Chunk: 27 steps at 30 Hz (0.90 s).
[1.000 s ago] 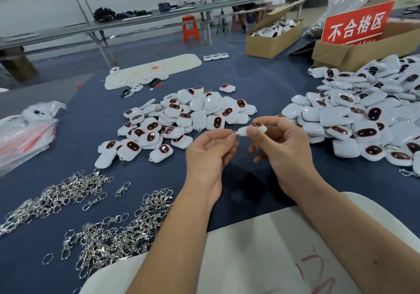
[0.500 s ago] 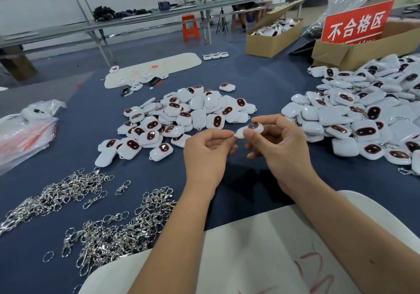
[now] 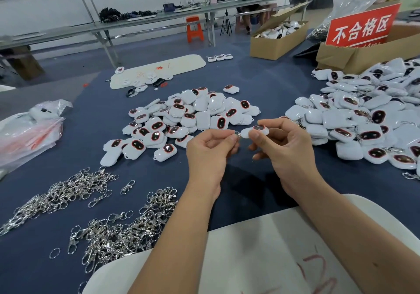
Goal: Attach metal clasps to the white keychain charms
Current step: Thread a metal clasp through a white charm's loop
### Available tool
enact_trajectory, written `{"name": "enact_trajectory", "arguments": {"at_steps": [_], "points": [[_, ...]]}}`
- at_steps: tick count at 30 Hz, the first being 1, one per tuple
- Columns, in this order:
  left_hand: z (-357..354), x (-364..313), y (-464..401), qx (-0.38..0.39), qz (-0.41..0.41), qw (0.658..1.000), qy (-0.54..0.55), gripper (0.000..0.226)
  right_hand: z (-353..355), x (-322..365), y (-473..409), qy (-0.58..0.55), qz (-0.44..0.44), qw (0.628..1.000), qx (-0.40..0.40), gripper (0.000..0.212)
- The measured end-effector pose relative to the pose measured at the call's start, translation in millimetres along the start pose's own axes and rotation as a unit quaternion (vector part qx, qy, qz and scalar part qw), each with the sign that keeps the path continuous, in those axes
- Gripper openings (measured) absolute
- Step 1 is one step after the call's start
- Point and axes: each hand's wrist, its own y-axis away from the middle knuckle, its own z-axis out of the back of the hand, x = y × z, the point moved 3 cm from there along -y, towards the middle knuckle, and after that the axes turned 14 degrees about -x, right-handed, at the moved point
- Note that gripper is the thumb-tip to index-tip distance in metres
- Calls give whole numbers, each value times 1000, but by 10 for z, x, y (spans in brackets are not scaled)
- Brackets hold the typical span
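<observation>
At mid-frame we hold one white charm (image 3: 255, 131) above the blue table (image 3: 261, 84), our right hand (image 3: 287, 148) pinching it between thumb and forefinger, while our left hand (image 3: 210, 150) pinches a small metal clasp (image 3: 236, 134) against its end. Loose clasps (image 3: 118, 230) heap at lower left; charm piles (image 3: 193, 116) lie behind.

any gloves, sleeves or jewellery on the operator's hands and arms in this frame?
None visible. The left hand and right hand are bare: no gloves, finger cots, rings or tape. Both forearms are bare up to the frame edge, with no sleeve cuff, watch, bracelet or wrist strap in view. Fingernails look short and unpainted. No cables or markers are attached to either arm.
</observation>
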Motion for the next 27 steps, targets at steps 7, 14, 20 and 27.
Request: {"name": "enact_trajectory", "arguments": {"at_steps": [7, 14, 20, 27], "points": [[9, -18, -6, 73, -267, 926, -255, 17, 10, -51, -22, 22, 1, 1000, -22, 23], [-44, 66, 35, 33, -180, 963, -198, 9, 28, -61, -30, 31, -3, 998, -57, 20], [-205, 96, 173, 87, -20, 996, -20, 23, 86, -68, -73, -4, -25, 993, -116, 23], [-77, 17, 65, 10, -355, 852, -384, 23, 257, 9, -106, 23, 66, 961, -269, 56]]}}
